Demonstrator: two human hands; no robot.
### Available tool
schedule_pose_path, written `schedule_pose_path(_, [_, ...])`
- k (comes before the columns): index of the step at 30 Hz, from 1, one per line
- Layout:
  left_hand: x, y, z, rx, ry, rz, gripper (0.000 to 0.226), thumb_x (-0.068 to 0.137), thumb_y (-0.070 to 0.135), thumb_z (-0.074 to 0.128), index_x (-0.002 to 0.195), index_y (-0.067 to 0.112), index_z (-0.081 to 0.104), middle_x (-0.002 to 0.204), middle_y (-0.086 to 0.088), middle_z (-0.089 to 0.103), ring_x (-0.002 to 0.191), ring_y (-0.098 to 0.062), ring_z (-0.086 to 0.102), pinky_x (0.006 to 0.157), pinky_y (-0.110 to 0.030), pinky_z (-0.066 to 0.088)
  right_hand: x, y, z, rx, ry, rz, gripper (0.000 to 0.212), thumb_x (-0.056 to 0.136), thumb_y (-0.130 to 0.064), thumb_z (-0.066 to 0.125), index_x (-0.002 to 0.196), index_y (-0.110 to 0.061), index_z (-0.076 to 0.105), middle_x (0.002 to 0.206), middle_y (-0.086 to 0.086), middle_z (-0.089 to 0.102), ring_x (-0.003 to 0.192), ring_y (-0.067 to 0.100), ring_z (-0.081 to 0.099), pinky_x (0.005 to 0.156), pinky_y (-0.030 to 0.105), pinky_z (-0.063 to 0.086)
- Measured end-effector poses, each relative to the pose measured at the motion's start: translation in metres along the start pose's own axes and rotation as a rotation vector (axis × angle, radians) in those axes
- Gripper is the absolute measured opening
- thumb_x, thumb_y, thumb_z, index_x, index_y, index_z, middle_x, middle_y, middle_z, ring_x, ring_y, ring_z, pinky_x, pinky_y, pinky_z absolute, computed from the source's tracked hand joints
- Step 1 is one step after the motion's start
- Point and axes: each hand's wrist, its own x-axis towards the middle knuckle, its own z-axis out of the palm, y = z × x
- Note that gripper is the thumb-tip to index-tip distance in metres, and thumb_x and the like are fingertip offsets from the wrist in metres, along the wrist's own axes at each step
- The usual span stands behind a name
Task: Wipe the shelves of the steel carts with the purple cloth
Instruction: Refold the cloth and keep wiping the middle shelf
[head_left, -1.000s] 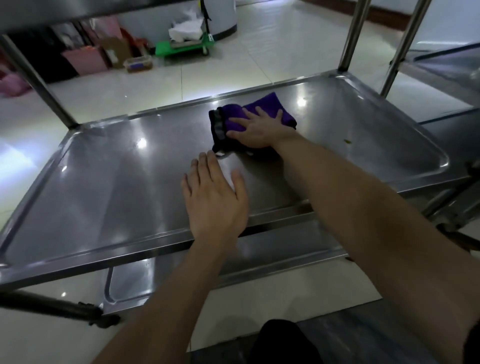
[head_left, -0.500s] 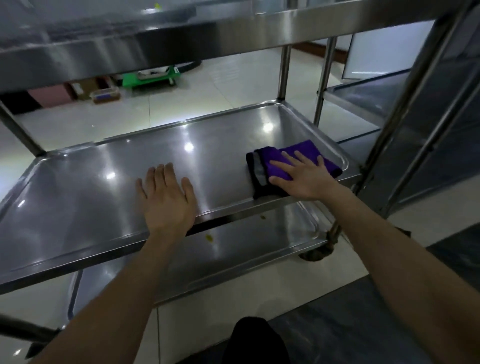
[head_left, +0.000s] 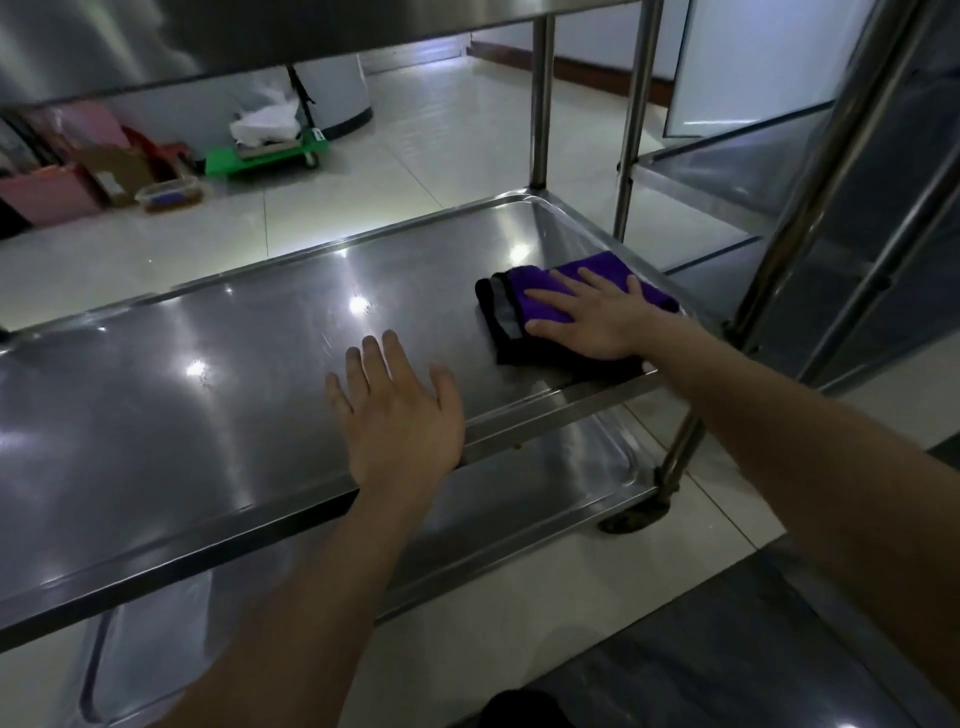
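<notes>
1. The purple cloth (head_left: 537, 296) lies folded at the right end of the middle shelf (head_left: 182, 405), its near part hidden under the right hand (head_left: 597, 325), which presses it flat, fingers straight and spread
2. The left hand (head_left: 400, 415) rests on that shelf's front edge, left of the cloth, fingers straight, slightly apart
3. Below it the lower shelf (head_left: 571, 467) is mostly hidden; the top shelf (head_left: 156, 41) above is cut off

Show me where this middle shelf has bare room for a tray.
Widest bare patch: the middle shelf from its left rim across to the left hand, flat at the front edge. A narrower strip runs between that hand and the purple cloth, back to the far rim. The right front corner is crowded: the right hand presses the cloth there.
</notes>
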Motion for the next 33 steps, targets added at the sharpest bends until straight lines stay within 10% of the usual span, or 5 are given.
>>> schedule_pose_path(7, [0.001, 0.004, -0.003, 0.011, 0.011, 0.003, 0.078, 0.107, 0.053, 0.014, 0.172, 0.010, 0.016, 0.179, -0.014, 0.021, 0.167, -0.032, 0.014, 0.135, -0.058, 0.005, 0.119, -0.048, -0.033, -0.023, -0.046, 0.048, 0.083, 0.085, -0.095, 0.018, 0.160, -0.062, 0.005, 0.178, -0.011, -0.008, 0.162, 0.038, -0.012, 0.112, 0.084, -0.014])
schedule_pose_path(18, [0.010, 0.002, -0.002, 0.002, -0.045, -0.048, 0.076, 0.110, 0.051, 0.021, 0.173, 0.011, 0.011, 0.181, -0.014, 0.015, 0.168, -0.032, 0.010, 0.135, -0.058, 0.001, -0.049, -0.010, 0.007, 0.055, -0.002, -0.181, 0.079, 0.088, -0.092, 0.020, 0.160, -0.060, 0.017, 0.176, -0.020, 0.007, 0.163, 0.014, -0.002, 0.127, 0.066, -0.008])
schedule_pose_path(33, [0.017, 0.015, 0.006, 0.027, 0.033, -0.064, 0.074, 0.111, 0.049, 0.022, 0.172, 0.008, 0.014, 0.177, -0.018, 0.024, 0.165, -0.034, 0.018, 0.134, -0.059, 0.007, 0.026, 0.030, -0.025, 0.061, 0.010, 0.011, 0.084, 0.084, -0.092, 0.019, 0.161, -0.058, 0.018, 0.176, -0.017, 0.009, 0.164, 0.020, 0.003, 0.124, 0.070, -0.007])
